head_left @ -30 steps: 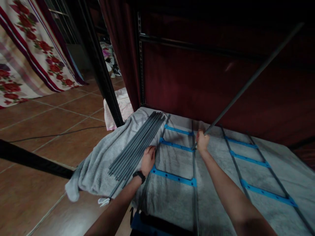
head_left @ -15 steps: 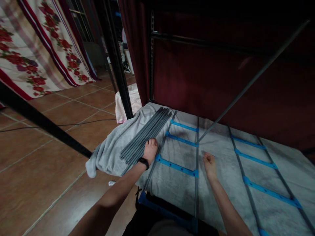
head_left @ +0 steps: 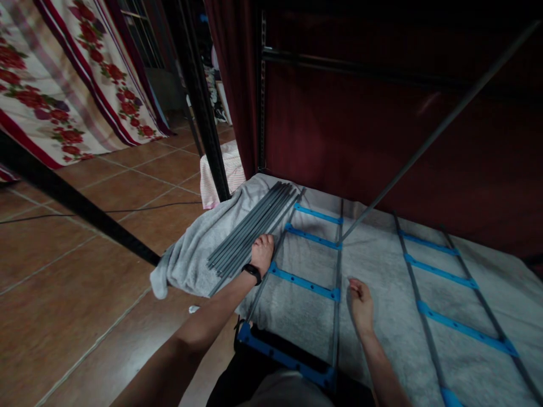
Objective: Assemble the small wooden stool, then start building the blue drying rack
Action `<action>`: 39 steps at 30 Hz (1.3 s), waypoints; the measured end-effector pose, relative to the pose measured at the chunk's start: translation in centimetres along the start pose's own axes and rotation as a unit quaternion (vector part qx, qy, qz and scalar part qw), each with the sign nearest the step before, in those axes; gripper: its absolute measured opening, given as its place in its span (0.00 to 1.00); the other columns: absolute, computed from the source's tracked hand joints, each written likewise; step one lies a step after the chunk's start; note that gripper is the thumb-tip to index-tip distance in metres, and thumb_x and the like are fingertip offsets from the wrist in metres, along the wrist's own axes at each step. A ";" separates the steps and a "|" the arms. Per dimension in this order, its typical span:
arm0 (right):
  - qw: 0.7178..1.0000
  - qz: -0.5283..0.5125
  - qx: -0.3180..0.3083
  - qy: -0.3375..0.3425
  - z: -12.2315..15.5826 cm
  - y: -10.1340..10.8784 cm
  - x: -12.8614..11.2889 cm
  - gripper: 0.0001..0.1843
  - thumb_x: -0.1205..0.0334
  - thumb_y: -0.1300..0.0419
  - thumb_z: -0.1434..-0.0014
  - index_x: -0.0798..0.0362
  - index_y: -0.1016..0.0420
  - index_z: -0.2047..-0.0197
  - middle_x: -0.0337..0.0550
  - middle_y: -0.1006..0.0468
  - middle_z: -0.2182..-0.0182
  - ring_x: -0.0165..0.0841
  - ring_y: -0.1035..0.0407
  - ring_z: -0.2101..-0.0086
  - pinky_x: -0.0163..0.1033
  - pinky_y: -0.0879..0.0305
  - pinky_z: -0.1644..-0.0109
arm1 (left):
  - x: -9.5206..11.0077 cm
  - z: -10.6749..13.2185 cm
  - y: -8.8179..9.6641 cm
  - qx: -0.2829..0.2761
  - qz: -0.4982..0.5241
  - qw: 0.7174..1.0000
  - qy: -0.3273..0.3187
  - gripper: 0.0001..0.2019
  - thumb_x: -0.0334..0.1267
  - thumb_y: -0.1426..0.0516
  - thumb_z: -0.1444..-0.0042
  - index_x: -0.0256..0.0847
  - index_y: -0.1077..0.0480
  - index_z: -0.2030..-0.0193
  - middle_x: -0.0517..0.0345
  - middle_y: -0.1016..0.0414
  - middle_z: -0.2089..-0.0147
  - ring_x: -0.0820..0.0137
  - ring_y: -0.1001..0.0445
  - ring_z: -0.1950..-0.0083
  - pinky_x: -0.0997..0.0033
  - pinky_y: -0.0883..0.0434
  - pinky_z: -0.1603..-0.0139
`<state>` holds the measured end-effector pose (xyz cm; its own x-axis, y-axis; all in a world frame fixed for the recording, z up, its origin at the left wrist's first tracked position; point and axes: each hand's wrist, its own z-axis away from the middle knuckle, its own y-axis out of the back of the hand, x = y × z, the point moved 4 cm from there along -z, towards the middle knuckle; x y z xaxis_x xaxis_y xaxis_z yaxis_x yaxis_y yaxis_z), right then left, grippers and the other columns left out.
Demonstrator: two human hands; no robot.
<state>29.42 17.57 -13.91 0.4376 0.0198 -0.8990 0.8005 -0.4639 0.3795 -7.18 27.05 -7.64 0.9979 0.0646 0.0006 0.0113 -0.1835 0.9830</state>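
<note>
My left hand (head_left: pixel 262 252) is closed at the right edge of a bundle of grey rods (head_left: pixel 244 234), its fingers curled over a single grey rod (head_left: pixel 285 213) lying apart from the bundle. Close by is a ladder-like frame of grey rods with blue crosspieces (head_left: pixel 306 281), one of them beside my left wrist. My right hand (head_left: pixel 361 304) hovers or rests on the grey blanket, just right of that frame's right rod (head_left: pixel 338 316). Its fingers are curled in; whatever they hold, if anything, is hidden.
A second ladder-like frame (head_left: pixel 462 329) lies to the right on the grey blanket (head_left: pixel 382 339). One long grey rod (head_left: pixel 432 138) slants up to the right. Black metal posts (head_left: pixel 210 124) stand at left, with a dark red curtain (head_left: pixel 360 141) behind and tiled floor (head_left: pixel 106 271) beside.
My right hand has moved a little toward me, along the frame's right rod. My left hand stays by the bundle, shifted slightly right in view. The view has tilted slightly.
</note>
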 end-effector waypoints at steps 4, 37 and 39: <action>1.000 -0.003 -0.009 -0.001 0.1 0.1 0.4 0.14 0.51 0.43 0.47 0.45 0.24 0.59 0.42 0.22 0.59 0.42 0.27 0.58 0.51 0.32 0.47 | 0.2 0.7 0.7 0.019 0.008 0.999 -0.031 0.22 0.26 0.58 0.34 0.33 0.37 0.37 0.38 0.31 0.51 0.56 0.30 0.51 0.58 0.29 0.56; 0.947 -0.295 -0.051 -0.117 -15.2 -1.7 -9.4 0.15 0.57 0.35 0.51 0.50 0.22 0.59 0.42 0.18 0.61 0.33 0.25 0.62 0.36 0.27 0.61 | 10.1 -5.9 6.0 -0.024 0.371 0.903 -0.217 0.19 0.29 0.48 0.40 0.40 0.27 0.43 0.52 0.24 0.48 0.65 0.24 0.50 0.67 0.29 0.45; 0.914 -0.357 -0.091 -0.168 -16.3 -2.8 -10.2 0.09 0.58 0.37 0.47 0.50 0.23 0.62 0.42 0.18 0.64 0.33 0.24 0.63 0.37 0.26 0.59 | 11.2 -6.2 6.1 -0.026 0.372 0.896 -0.240 0.19 0.28 0.48 0.40 0.39 0.27 0.44 0.51 0.24 0.48 0.65 0.24 0.50 0.68 0.29 0.45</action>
<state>29.35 33.09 -2.24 -0.3490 -0.0266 -0.9367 0.9014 -0.2826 -0.3279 3.65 32.76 -0.50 0.6412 -0.4883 0.5919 -0.6584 0.0461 0.7513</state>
